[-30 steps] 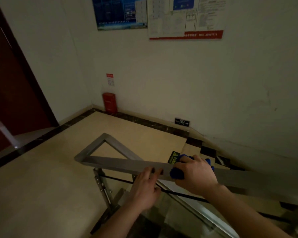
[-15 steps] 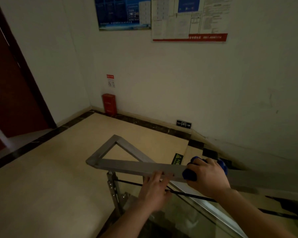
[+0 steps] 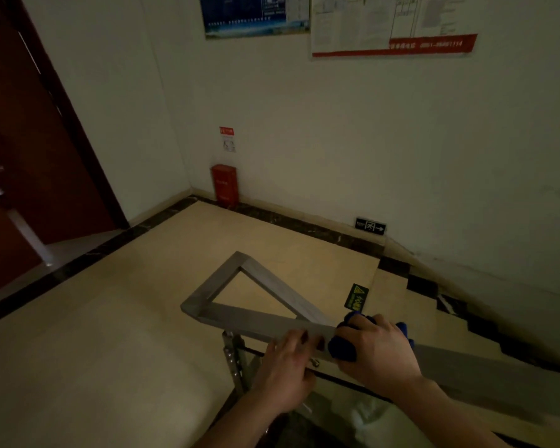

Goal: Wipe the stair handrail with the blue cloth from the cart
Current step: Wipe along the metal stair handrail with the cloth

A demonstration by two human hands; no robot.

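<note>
A flat grey metal handrail (image 3: 246, 320) runs from lower right to a triangular turn at the landing. My right hand (image 3: 377, 350) is closed over a blue cloth (image 3: 341, 349) that is wrapped around the rail, blue showing at both sides of the hand. My left hand (image 3: 288, 367) grips the rail's near edge just left of the cloth, fingers curled over the top. The cart is out of view.
A metal post (image 3: 235, 360) and glass panel (image 3: 353, 415) stand under the rail. Stairs (image 3: 434, 305) descend to the right along the wall. A red box (image 3: 224, 185) sits at the far wall, and a dark red door (image 3: 29, 150) is at the left.
My view has shifted, so the rail and both hands sit further right in frame. Both hands keep their hold on the rail and stay close together.
</note>
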